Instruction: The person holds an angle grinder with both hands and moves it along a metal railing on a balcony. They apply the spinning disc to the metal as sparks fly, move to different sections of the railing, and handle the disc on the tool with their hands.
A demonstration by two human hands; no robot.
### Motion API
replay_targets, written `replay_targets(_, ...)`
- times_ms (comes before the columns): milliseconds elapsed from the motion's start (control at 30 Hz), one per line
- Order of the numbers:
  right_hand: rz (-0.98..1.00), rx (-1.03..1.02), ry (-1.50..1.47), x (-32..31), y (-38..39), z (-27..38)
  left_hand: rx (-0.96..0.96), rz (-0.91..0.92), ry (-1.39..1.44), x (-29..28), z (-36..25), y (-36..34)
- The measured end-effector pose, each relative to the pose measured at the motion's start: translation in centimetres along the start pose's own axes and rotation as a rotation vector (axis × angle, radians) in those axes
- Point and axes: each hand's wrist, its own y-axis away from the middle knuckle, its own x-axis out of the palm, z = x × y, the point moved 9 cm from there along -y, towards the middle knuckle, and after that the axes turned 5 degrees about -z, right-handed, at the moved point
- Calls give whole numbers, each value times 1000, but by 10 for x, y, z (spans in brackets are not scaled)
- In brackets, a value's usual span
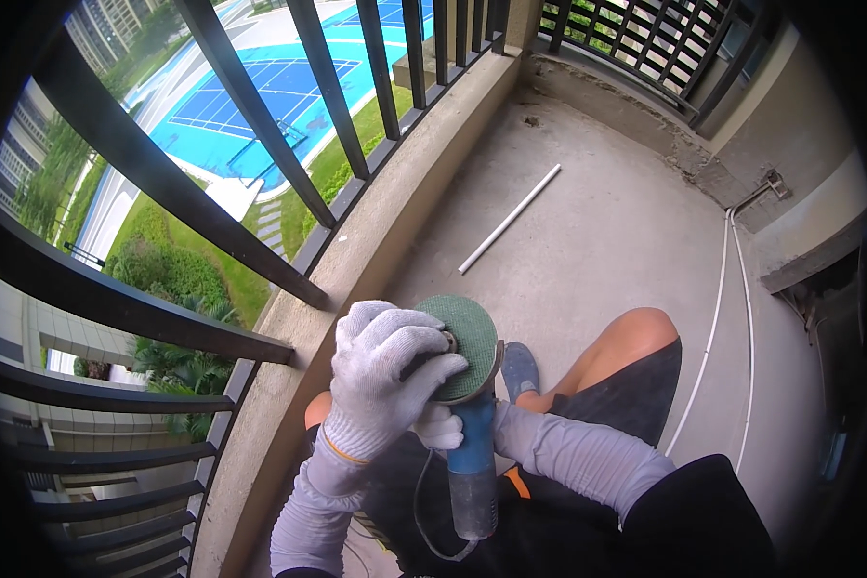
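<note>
A blue and dark grey angle grinder (472,448) is held upright before my lap, with a round green cutting disc (469,323) at its top. My left hand (383,361), in a white knit glove, has its fingers bent over the face of the disc, closed around the hub at its centre. The fingers partly hide a small metal piece (450,341) there. My right hand (438,427), also gloved, wraps the neck of the grinder from behind; most of it is hidden by the tool. A disc guard (497,364) edges the disc on the right.
A dark metal railing (260,116) on a low concrete ledge (356,279) runs along my left. On the concrete floor lies a white pipe (509,220). Two white conduits (724,289) descend from a wall box (775,183). The grinder's cord (418,511) loops by my lap.
</note>
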Motion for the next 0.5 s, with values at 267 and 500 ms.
replay_targets(267,32,13,-44,-4,2,1,12,18,-34,1,2,3)
replay_targets(500,46,-1,30,-12,7,4,-20,37,14,6,1,0)
